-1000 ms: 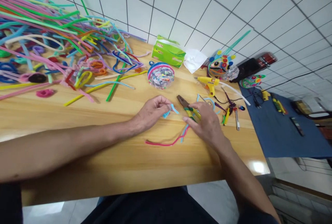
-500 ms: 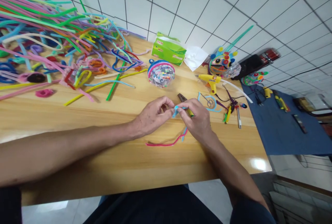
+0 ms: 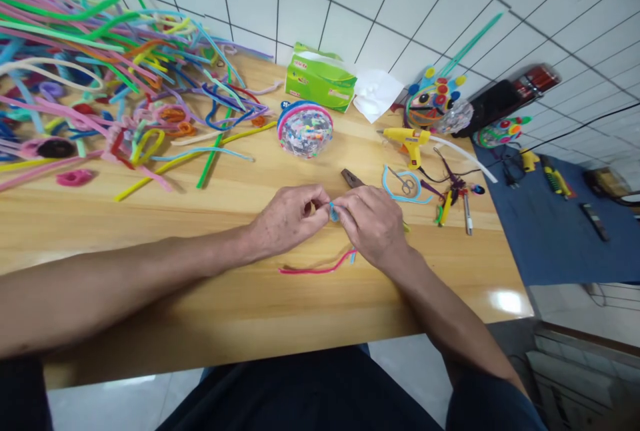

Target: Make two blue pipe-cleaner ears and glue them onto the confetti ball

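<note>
Between both hands, low over the wooden table (image 3: 210, 311), is a small bent blue pipe cleaner (image 3: 333, 212). My left hand (image 3: 293, 221) pinches it from the left with thumb and forefinger. From the right, my right hand (image 3: 373, 223) closes on the same piece, its fingers hiding part of it. Pliers (image 3: 351, 178) lie partly under my right hand. A pink pipe cleaner (image 3: 315, 271) rests on the table below the hands, beside a short blue end. Beyond the hands sits a clear ball (image 3: 305, 130) with colourful bits and a pink and blue rim.
A large pile of pipe cleaners (image 3: 100, 78) covers the back left. Along the back are a green tissue pack (image 3: 320, 81), white tissue (image 3: 376, 94) and a decorated ball (image 3: 433, 108). A yellow glue gun (image 3: 410, 144), scissors (image 3: 406, 184) and a pen (image 3: 468, 214) lie right.
The view has shifted slightly. My right hand has moved in closer to my left, covering more of the pliers, and less of the blue piece sticks out between the fingers.
</note>
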`<state>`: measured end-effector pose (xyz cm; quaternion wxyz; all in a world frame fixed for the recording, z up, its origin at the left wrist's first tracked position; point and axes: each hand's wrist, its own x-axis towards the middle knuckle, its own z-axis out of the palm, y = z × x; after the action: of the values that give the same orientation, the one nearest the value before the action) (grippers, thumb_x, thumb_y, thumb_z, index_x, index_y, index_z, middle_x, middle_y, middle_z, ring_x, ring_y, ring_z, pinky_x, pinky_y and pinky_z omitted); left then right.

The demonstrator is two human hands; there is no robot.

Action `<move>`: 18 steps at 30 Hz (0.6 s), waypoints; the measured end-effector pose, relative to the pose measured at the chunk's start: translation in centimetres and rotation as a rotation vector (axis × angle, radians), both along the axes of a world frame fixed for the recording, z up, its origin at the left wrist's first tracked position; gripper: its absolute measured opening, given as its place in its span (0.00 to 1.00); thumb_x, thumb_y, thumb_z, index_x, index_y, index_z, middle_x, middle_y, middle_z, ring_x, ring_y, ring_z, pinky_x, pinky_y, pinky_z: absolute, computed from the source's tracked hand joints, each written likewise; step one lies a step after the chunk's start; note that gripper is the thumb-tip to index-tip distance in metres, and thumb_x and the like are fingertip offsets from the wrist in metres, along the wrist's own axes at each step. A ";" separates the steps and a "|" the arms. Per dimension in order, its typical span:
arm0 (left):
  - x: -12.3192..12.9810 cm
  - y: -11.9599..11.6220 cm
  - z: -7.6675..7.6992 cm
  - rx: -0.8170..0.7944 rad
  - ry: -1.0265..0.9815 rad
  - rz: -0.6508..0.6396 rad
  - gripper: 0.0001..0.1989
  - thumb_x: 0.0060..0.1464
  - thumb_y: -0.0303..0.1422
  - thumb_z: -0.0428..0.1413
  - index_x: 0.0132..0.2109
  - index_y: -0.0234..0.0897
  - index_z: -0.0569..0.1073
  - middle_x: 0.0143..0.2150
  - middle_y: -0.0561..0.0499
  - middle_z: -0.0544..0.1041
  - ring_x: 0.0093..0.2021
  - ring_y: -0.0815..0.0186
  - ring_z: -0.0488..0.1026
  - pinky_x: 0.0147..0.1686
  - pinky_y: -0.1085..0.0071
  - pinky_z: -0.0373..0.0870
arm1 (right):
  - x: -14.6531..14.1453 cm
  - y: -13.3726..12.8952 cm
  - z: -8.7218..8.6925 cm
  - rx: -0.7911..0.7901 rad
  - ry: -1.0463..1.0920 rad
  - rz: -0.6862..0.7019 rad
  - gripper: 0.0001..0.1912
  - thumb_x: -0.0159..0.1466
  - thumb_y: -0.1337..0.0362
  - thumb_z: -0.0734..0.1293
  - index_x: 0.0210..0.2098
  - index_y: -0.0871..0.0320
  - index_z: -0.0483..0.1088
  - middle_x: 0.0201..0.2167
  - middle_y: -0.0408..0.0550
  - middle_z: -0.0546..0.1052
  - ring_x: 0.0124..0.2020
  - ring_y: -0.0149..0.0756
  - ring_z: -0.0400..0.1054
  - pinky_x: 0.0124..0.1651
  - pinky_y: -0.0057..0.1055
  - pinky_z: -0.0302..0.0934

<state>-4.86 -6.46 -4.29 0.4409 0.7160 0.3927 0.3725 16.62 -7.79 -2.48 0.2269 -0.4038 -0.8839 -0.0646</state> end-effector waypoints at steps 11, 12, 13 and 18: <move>0.1 0.0 -0.4 -0.130 -0.099 -0.019 0.07 0.57 0.34 0.57 0.32 0.38 0.74 0.26 0.55 0.72 0.28 0.70 0.64 0.30 0.72 0.62 | 0.0 -0.5 -0.1 0.007 0.014 -0.020 0.06 0.77 0.64 0.67 0.45 0.52 0.77 0.39 0.51 0.85 0.42 0.45 0.77 0.47 0.44 0.68; 0.0 0.0 -0.4 -0.126 -0.097 -0.020 0.07 0.57 0.33 0.57 0.32 0.38 0.74 0.26 0.55 0.72 0.28 0.70 0.64 0.30 0.72 0.62 | 0.1 -0.5 -0.2 -0.001 0.030 -0.029 0.05 0.77 0.63 0.67 0.45 0.52 0.77 0.39 0.51 0.85 0.42 0.46 0.77 0.47 0.44 0.68; 0.0 0.0 -0.4 -0.119 -0.096 -0.020 0.07 0.57 0.33 0.57 0.31 0.38 0.74 0.25 0.55 0.72 0.27 0.70 0.64 0.30 0.72 0.61 | 0.1 -0.5 -0.3 -0.008 0.043 -0.033 0.05 0.77 0.63 0.68 0.44 0.52 0.77 0.38 0.51 0.85 0.42 0.46 0.78 0.47 0.43 0.68; 0.1 -0.1 -0.2 -0.086 -0.094 -0.005 0.07 0.56 0.32 0.57 0.29 0.38 0.72 0.23 0.56 0.70 0.26 0.71 0.64 0.29 0.72 0.61 | 0.0 -0.7 -0.3 -0.020 0.079 0.005 0.06 0.76 0.65 0.68 0.43 0.52 0.77 0.37 0.49 0.85 0.40 0.44 0.79 0.46 0.42 0.69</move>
<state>-4.79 -6.55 -4.51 0.4903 0.6790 0.3853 0.3875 16.59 -8.50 -2.74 0.2580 -0.4061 -0.8758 -0.0391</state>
